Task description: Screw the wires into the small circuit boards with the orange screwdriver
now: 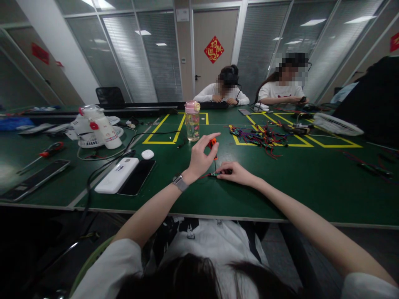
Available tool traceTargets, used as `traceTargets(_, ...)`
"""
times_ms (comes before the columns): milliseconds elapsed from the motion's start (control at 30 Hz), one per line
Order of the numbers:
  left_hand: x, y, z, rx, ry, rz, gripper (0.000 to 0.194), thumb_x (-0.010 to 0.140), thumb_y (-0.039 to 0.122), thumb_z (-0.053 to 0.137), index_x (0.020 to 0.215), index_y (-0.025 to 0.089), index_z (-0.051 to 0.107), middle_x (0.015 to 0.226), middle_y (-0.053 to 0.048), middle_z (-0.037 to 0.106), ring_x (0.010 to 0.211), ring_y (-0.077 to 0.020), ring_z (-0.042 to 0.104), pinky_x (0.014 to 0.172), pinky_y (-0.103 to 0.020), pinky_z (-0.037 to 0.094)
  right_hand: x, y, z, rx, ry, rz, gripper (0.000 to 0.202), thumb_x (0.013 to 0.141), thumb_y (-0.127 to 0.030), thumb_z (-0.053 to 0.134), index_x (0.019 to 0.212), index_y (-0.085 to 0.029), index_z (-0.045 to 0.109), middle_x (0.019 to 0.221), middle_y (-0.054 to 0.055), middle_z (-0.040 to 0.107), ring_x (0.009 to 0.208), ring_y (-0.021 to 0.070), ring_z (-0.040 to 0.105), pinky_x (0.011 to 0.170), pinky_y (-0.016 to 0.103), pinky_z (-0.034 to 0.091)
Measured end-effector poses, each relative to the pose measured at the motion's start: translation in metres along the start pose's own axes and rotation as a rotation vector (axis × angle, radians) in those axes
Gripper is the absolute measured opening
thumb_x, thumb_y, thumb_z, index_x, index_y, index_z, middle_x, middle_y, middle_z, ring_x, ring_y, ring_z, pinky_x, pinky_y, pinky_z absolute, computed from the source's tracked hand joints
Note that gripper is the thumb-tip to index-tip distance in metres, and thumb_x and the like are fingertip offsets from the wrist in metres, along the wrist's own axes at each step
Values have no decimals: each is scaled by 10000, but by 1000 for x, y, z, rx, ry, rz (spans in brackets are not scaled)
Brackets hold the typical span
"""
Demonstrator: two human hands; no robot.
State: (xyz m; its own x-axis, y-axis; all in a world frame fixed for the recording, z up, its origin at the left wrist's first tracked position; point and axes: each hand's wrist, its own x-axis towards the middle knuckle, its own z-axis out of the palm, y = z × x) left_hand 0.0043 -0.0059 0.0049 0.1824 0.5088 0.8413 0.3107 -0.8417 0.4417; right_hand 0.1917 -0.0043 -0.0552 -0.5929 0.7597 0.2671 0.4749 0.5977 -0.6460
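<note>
My left hand (pixel 202 157) is closed round the upper part of an orange and black screwdriver (pixel 213 144), held upright. Its thin shaft points down to a small green circuit board (pixel 213 174) on the green table. My right hand (pixel 235 172) pinches the board's right end, with a dark part under its fingers. A red wire runs out from the board's left side. The screwdriver's tip meets the board, though the exact contact point is too small to make out.
A pink-lidded bottle (pixel 192 122) stands beyond my hands. Wired boards (pixel 262 136) lie in a pile at the right. Left are a white power bank (pixel 117 176), a black phone (pixel 137 177) and a white fan (pixel 93 128). Two people sit across the table (pixel 187 203).
</note>
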Motion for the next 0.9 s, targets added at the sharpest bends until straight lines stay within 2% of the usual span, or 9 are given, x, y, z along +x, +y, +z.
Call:
traceTargets(133, 0, 2, 0, 55, 69, 52, 252, 895, 304, 587, 1128, 208, 600, 899, -18, 620, 797, -137, 560, 777, -285, 473, 0, 2, 1, 7, 2, -9, 343, 814, -440, 651, 945, -137, 741, 731, 28, 553, 621, 133, 502, 604, 264, 416)
traceTargets(200, -2, 4, 1, 36, 61, 52, 252, 921, 320, 542, 1140, 207, 594, 906, -26, 613, 813, -141, 557, 782, -287, 472, 0, 3, 1, 4, 4, -15, 341, 814, -444, 650, 941, -141, 740, 728, 28, 557, 621, 133, 503, 607, 265, 419)
traceTargets(333, -5, 4, 3, -68, 3, 22, 317, 994, 276, 348, 1237, 208, 539, 1086, -68, 607, 925, -145, 595, 837, -296, 478, 0, 2, 1, -8, 5, -23, 316, 819, -428, 652, 946, -152, 739, 722, 28, 572, 628, 133, 508, 614, 263, 423)
traceTargets(433, -6, 3, 3, -100, 4, 21, 325, 994, 245, 343, 1264, 208, 520, 1155, -73, 599, 958, -141, 609, 861, -294, 479, 0, 1, 0, -8, 5, -27, 296, 820, -407, 656, 944, -150, 738, 728, 29, 583, 631, 132, 513, 620, 262, 427)
traceTargets(567, -4, 5, 3, -32, 61, 49, 259, 955, 230, 465, 1189, 204, 574, 1021, -49, 626, 902, -136, 597, 833, -281, 477, 0, 2, 1, -11, 7, -22, 288, 820, -405, 657, 933, -153, 740, 723, 26, 579, 630, 131, 516, 625, 262, 432)
traceTargets(667, -4, 6, 3, 14, 112, 86, 168, 902, 264, 577, 1047, 206, 638, 901, -25, 593, 835, -135, 561, 782, -273, 473, 1, 3, 2, -16, 8, -25, 279, 821, -395, 656, 928, -152, 740, 717, 25, 577, 634, 135, 520, 635, 267, 434)
traceTargets(733, -4, 7, 3, 6, 122, 97, 149, 903, 297, 576, 993, 207, 653, 865, -20, 569, 801, -132, 540, 752, -270, 472, 1, 3, 2, -13, 10, -29, 277, 818, -389, 659, 929, -149, 740, 720, 26, 575, 635, 137, 523, 633, 268, 433)
traceTargets(800, -5, 7, 4, -14, 102, 90, 213, 954, 287, 471, 1048, 211, 646, 884, -31, 565, 823, -135, 541, 763, -278, 472, 1, 3, 2, -13, 12, -31, 275, 816, -386, 661, 930, -149, 741, 721, 26, 575, 633, 138, 523, 631, 268, 430)
traceTargets(900, -6, 6, 4, -65, 44, 74, 318, 989, 240, 351, 1215, 209, 573, 1044, -68, 593, 975, -153, 560, 860, -310, 468, 1, 3, 2, -10, 15, -23, 267, 815, -380, 663, 925, -150, 741, 724, 27, 580, 633, 137, 522, 633, 268, 431)
